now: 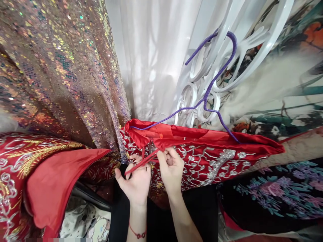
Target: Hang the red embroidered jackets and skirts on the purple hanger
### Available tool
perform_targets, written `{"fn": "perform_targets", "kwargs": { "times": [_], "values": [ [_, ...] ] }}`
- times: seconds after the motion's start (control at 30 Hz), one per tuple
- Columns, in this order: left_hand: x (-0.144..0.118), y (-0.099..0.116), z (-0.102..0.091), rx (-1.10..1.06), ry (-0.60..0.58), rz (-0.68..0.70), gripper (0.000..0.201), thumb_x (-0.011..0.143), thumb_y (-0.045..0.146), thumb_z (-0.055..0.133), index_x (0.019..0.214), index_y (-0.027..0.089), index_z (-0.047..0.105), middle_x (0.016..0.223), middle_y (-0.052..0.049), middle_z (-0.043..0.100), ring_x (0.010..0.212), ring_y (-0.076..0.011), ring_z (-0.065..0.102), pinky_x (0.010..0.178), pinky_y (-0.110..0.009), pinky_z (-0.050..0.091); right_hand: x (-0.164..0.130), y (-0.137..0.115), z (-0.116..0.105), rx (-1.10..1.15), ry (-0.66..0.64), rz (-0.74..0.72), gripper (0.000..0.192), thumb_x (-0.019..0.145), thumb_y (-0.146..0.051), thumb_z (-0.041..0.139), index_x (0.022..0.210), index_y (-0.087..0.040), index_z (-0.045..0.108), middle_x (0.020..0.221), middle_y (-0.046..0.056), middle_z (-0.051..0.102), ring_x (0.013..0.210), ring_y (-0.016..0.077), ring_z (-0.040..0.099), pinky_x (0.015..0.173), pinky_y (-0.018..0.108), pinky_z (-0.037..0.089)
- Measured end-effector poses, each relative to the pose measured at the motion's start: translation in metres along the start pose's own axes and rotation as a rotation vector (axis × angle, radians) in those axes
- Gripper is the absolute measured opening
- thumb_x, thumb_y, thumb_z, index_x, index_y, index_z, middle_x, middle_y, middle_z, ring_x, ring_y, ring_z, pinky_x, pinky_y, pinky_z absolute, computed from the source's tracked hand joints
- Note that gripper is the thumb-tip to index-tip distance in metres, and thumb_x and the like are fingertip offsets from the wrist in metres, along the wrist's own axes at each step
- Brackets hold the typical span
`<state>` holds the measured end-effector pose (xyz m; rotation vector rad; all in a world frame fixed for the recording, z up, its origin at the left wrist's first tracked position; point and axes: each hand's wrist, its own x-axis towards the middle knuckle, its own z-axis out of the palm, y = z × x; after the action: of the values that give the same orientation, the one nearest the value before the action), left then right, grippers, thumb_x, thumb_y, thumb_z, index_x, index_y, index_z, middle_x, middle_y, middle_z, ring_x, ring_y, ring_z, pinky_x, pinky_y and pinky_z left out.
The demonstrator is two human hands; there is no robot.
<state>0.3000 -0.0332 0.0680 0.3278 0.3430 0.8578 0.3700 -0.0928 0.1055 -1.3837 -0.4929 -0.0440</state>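
The person's left hand (135, 181) and right hand (171, 168) meet low in the middle of the view, just under the neckline of a red embroidered garment (202, 158) that hangs from a purple hanger (214, 80). A thin red strap (141, 163) runs slantwise from the garment's collar down across the left hand; the left fingers curl around its lower end, closed on it, with the thumb spread out to the side. The right hand's fingers are bent together and pinch the strap's upper part against the silver-embroidered front of the garment, right where the strap leaves the red satin lining. The two hands sit just beside each other, nearly touching at the knuckles. A red cord bracelet (137, 233) circles the left wrist.

The hanger's hook rests on a white ornamental frame (227, 57), in front of a sheer white curtain (151, 60). To the left hangs a sequinned bronze fabric (55, 67), and below it lies a second red garment with gold embroidery (37, 174), its plain red lining turned outward. To the right, a dark fabric with purple and teal flowers (277, 191) lies under the hanging garment's hem, and a painted cloth (290, 74) fills the upper right corner
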Motion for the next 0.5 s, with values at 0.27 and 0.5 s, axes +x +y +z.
{"fn": "perform_targets", "kwargs": {
  "times": [0.27, 0.5],
  "values": [
    [0.021, 0.009, -0.025, 0.067, 0.012, -0.039, 0.041, 0.079, 0.040, 0.066, 0.061, 0.020, 0.034, 0.089, -0.006, 0.061, 0.081, -0.0142, 0.055, 0.078, -0.028, 0.047, 0.018, -0.001, -0.017, -0.035, 0.167, -0.079, 0.021, 0.093, -0.034, 0.059, 0.104, -0.020, 0.069, 0.069, -0.003, 0.051, 0.055, 0.0092, 0.046, 0.052, 0.023, 0.041],
    [0.019, -0.001, -0.034, 0.937, 0.125, 0.335, 0.037, 0.078, 0.041, 0.074, 0.103, 0.019, 0.057, 0.119, -0.009, 0.059, 0.109, -0.0200, 0.058, 0.103, -0.036, 0.043, 0.014, -0.009, -0.032, -0.060, -0.034, -0.061, 0.016, 0.094, -0.029, 0.058, 0.099, -0.021, 0.071, 0.072, -0.001, 0.058, 0.059, 0.0100, 0.051, 0.052, 0.021, 0.042]
  ]
}}
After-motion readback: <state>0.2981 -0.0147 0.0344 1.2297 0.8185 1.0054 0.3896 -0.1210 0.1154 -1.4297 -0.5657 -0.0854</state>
